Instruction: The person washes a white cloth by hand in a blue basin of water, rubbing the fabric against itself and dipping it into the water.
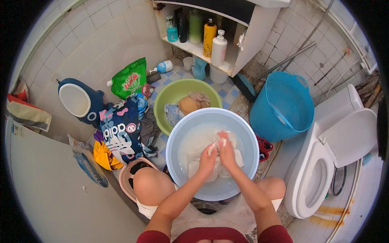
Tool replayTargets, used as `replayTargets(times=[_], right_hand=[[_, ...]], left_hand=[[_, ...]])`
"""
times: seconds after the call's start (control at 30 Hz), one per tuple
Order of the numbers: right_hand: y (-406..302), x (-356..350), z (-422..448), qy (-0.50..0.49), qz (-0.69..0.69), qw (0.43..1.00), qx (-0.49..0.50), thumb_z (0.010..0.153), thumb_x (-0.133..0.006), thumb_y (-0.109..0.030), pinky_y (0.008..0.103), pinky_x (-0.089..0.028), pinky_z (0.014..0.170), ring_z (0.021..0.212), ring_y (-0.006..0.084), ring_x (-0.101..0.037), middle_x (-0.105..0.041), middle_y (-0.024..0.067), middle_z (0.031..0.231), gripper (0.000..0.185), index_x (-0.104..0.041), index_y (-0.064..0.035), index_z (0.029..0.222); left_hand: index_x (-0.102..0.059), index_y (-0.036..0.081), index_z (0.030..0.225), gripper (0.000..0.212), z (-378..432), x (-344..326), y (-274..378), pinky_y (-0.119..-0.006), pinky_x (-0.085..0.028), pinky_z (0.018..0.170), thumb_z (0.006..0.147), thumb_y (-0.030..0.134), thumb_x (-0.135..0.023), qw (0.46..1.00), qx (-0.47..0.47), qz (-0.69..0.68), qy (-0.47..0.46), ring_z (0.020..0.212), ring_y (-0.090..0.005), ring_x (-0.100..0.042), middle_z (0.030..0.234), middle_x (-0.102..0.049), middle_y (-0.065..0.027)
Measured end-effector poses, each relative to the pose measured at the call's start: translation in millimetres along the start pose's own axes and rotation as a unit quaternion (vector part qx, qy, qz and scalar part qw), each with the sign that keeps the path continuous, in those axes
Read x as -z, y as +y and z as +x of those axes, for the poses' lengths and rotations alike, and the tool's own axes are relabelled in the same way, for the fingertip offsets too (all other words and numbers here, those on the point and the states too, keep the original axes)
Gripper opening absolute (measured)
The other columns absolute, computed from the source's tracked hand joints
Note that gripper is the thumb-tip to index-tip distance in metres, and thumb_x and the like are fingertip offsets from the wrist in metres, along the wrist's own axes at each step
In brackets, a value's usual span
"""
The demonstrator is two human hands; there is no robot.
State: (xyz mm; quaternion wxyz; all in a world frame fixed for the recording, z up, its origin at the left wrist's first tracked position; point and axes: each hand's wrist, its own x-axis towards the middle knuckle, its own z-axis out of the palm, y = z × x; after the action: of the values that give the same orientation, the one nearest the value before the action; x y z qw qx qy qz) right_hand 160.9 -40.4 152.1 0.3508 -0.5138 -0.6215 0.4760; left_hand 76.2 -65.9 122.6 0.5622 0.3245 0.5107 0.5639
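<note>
A light blue plastic basin (172,152) stands between my knees, with cloudy water and wet white cloth (212,170) in it. Over the water my left hand (209,156) is closed on a bunched part of the white cloth. Close beside it, my right hand (226,150) grips the same bunch; its fingers are blurred. Behind the blue basin sits a green basin (161,100), partly hidden by it, holding a tan padded garment (187,105) and crumpled patterned cloth (173,114).
At the right stand a blue tub (273,118) and a toilet (291,185). Clothes (121,130) and a green detergent bag (129,80) lie to the left. A pink basin (124,182) is by my left knee; a shelf (194,47) with bottles is ahead.
</note>
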Motion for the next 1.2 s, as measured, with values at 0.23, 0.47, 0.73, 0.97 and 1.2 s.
replayTargets(times=[0.23,0.47,0.73,0.97,1.2], right_hand=[[-9.5,15.5,14.6,0.03,0.046,0.99,-0.133,0.092,-0.037,-0.019,0.0393,-0.035,0.091,0.106,0.0304,-0.047,-0.049,0.0197,0.115,0.036,-0.041,0.0021,0.122],[9.7,-8.5,-3.9,-0.021,0.037,0.998,0.037,0.094,-0.03,-0.025,0.0333,-0.021,0.103,0.129,0.0249,-0.024,-0.031,0.0187,0.136,0.045,-0.03,0.0033,0.13],[-6.4,-13.4,-4.5,-0.053,0.028,0.998,0.022,0.093,-0.029,-0.028,0.0358,-0.013,0.107,0.132,0.0301,-0.016,-0.024,0.0187,0.14,0.048,-0.029,-0.003,0.134],[18.0,-14.8,-5.8,-0.046,0.021,0.998,0.042,0.093,-0.029,-0.029,0.0383,-0.011,0.107,0.131,0.0316,-0.017,-0.025,0.019,0.139,0.047,-0.033,-0.0026,0.132],[14.4,-39.8,-23.5,-0.027,-0.104,0.982,0.156,0.09,-0.037,-0.025,0.0414,-0.013,0.106,0.13,0.0327,-0.02,-0.031,0.0179,0.136,0.043,-0.041,-0.0052,0.128]], left_hand=[[-0.05,0.002,0.114,0.033,-9.3,4.9,-9.5,-0.032,-0.044,0.083,0.092,0.025,-0.04,0.994,0.044,0.103,0.009,0.096,-0.0184,-0.052,0.105,-0.055,-0.0096],[-0.051,0.001,0.113,0.03,9.8,11.5,-7.0,-0.031,-0.042,0.085,0.09,0.019,-0.046,0.984,0.12,-0.128,0.027,0.101,-0.0168,-0.051,0.109,-0.055,-0.0075],[-0.051,0.002,0.116,0.033,14.5,19.3,20.9,-0.027,-0.042,0.083,0.089,0.02,-0.048,0.969,0.198,-0.147,0.027,0.092,-0.0136,-0.053,0.103,-0.058,-0.0069],[-0.051,-0.002,0.112,0.031,10.3,28.8,21.5,-0.029,-0.044,0.079,0.088,0.017,-0.049,0.925,0.194,-0.326,0.029,0.088,-0.0145,-0.055,0.104,-0.057,-0.0083],[-0.043,0.002,0.122,0.039,15.5,31.4,13.2,-0.036,-0.041,0.091,0.092,0.026,-0.043,0.946,0.218,-0.238,-0.004,0.107,-0.0228,-0.05,0.12,-0.05,-0.0101]])
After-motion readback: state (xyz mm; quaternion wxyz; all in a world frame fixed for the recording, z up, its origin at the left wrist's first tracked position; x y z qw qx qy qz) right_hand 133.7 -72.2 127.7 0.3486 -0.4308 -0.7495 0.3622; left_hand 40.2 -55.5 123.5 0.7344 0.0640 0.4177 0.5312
